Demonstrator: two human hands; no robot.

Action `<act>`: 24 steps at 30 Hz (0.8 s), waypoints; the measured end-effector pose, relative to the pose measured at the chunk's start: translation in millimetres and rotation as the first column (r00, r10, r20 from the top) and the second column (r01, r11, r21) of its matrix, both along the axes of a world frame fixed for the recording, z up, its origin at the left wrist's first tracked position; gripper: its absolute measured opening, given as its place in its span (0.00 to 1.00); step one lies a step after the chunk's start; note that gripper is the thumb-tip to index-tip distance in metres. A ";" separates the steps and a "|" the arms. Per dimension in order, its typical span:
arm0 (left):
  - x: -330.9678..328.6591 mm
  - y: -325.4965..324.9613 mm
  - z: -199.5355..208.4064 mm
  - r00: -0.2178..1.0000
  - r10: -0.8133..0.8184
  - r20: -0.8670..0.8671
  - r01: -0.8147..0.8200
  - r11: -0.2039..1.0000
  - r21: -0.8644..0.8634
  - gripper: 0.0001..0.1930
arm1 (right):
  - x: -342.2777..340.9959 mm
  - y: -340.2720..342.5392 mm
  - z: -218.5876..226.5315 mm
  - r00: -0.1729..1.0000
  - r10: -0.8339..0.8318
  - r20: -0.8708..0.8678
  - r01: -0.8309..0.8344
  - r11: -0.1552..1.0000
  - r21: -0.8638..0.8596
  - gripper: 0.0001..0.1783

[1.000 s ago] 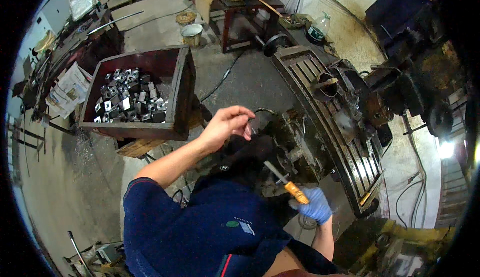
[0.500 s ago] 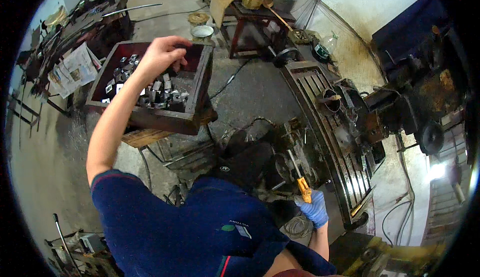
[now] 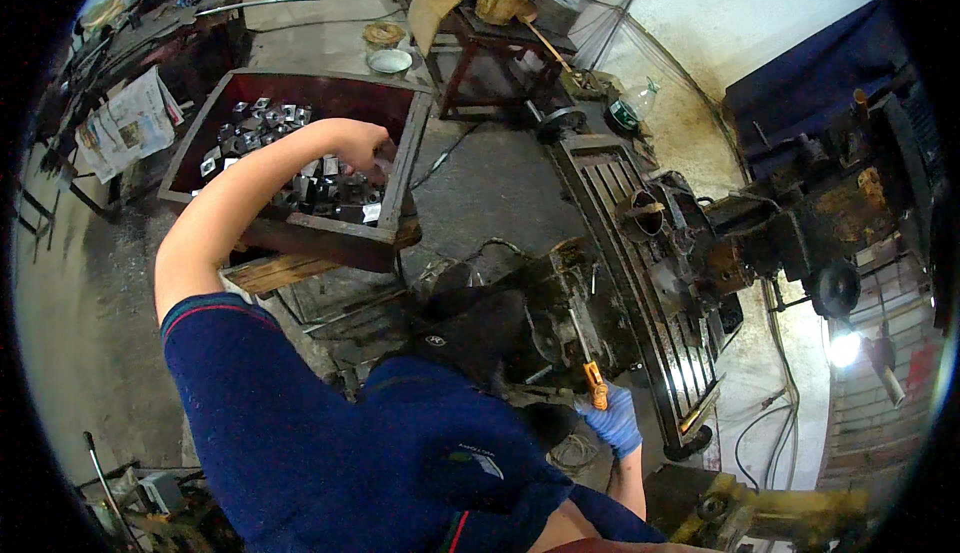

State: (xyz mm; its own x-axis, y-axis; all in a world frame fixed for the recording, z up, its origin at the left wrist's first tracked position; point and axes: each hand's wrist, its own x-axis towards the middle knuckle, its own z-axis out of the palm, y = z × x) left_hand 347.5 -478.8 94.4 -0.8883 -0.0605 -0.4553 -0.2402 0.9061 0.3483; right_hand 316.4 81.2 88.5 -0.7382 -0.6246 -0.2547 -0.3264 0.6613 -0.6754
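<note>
My bare left hand (image 3: 362, 145) reaches into the right side of a dark wooden box (image 3: 405, 158). Its fingers curl downward above the contents, and what they hold, if anything, is hidden. Many small metal blocks (image 3: 262, 125) lie loose in the box, some shiny and some dark. On the other side, my right hand (image 3: 612, 419) wears a blue glove and is closed around an orange-handled tool (image 3: 596, 385). Its thin straight metal shaft points up and away from me, beside the machine.
A slotted machine table (image 3: 640, 253) runs along the right, with a dark machine head (image 3: 740, 253) beyond it. The box rests on a wooden stand (image 3: 275, 273). Newspaper (image 3: 130, 128) hangs from a bench at left. A bucket (image 3: 385, 38) and basin (image 3: 389, 62) stand on the far floor.
My left hand has moved lower and nearer, down into the right side of the box. My right hand keeps its grip on the orange-handled tool. The whole view has shifted slightly.
</note>
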 end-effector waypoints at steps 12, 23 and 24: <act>57.4 36.9 57.6 1.000 -0.013 -0.018 0.004 0.912 -0.409 0.21 | -6.5 0.9 -9.9 1.000 -0.016 0.025 0.015 0.998 0.053 0.26; 36.3 41.0 40.4 0.992 -0.054 0.113 0.088 0.943 -0.321 0.22 | -10.1 1.3 -15.5 0.999 0.018 -0.032 -0.019 0.999 -0.035 0.27; 37.1 37.0 39.9 0.994 -0.061 0.087 0.083 0.958 -0.275 0.20 | -10.7 5.2 -18.9 0.999 0.003 -0.032 -0.004 1.000 -0.024 0.27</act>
State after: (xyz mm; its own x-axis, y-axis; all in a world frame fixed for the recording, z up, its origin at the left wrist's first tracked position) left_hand 384.6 -441.8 134.3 -0.8579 -0.1315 -0.4968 -0.1869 0.9803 0.0633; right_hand 305.7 86.4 69.6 -0.7435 -0.6329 -0.2160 -0.3503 0.6437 -0.6804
